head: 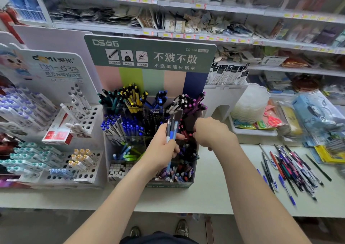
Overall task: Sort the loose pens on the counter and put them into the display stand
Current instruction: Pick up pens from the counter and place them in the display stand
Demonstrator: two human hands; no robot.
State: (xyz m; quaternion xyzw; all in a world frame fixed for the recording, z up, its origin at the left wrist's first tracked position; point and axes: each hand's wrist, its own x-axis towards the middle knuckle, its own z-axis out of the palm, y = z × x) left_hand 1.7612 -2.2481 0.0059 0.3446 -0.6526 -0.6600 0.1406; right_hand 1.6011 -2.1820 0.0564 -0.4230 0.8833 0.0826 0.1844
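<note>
Blue and grey pens (172, 130) stand as a small bundle in the left hand (162, 150), whose grip is wrapped round their barrels above the middle of the tiered display stand (149, 57). The right hand (211, 131) reaches into a compartment on the stand's right side among red-tipped pens (182, 127), fingers curled downward; whether its grip holds anything cannot be told. More loose pens (291, 167) lie heaped on the white counter (205, 197), well to the right of the stand.

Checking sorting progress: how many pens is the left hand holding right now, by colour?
The left hand grips these pens:
grey pen: 1
dark pen: 1
blue pen: 1
Total: 3 visible
</note>
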